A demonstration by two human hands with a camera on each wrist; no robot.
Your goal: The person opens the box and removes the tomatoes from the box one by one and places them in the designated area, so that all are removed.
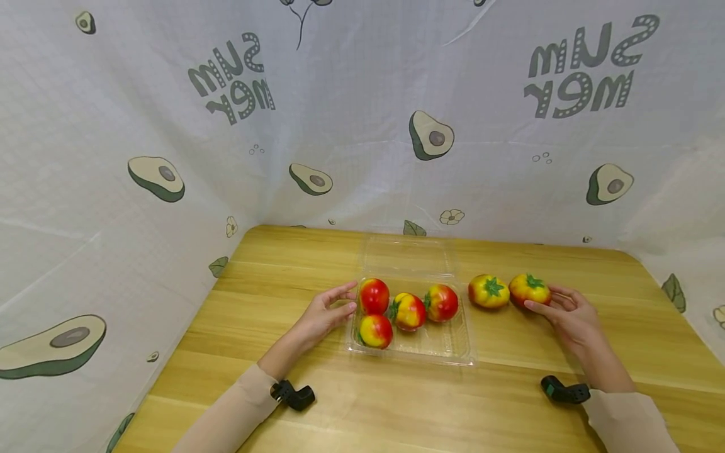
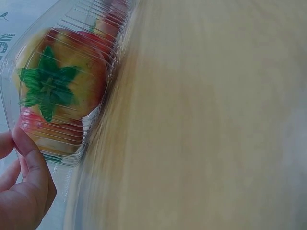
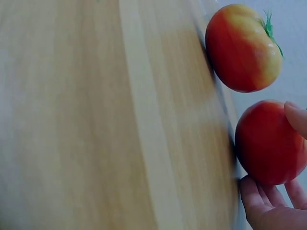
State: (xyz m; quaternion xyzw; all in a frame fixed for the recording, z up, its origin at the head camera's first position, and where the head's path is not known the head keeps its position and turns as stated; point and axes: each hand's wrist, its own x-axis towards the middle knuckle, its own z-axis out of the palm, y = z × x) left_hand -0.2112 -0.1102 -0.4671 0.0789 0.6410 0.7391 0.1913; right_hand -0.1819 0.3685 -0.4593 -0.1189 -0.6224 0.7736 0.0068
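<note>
Curving round a squat, glossy fruit [image 1: 527, 290], the right hand [image 1: 572, 318] is clamping it — thumb on the near side, fingers on the right. In the head view, this red-and-yellow fruit is sitting at the right of the group, its green leafy top facing up, its longer axis running left to right. A matching fruit [image 1: 481, 296] is resting just beside it, also leaves up. Further left, a clear plastic box [image 1: 442, 346] is lying lengthwise across the wood-grained table [image 1: 317, 402], its thin lid [image 1: 408, 256] folding back on the far side. Four smooth, rounded fruits are nestling inside; the middle and right ones are pointing their leaves leftward. The left hand [image 1: 323, 318] is touching the box's left side, thumb and fingers bending slightly apart.

In the left wrist view, the box wall is showing fine ribs, and a star-shaped leaf top behind it is facing the camera. Fingertips are meeting the rim — whether they are pinching it, I cannot tell.

In the right wrist view, the gripped fruit is showing a sleek red side, while its neighbour's leaves are pointing away from the tabletop.
</note>
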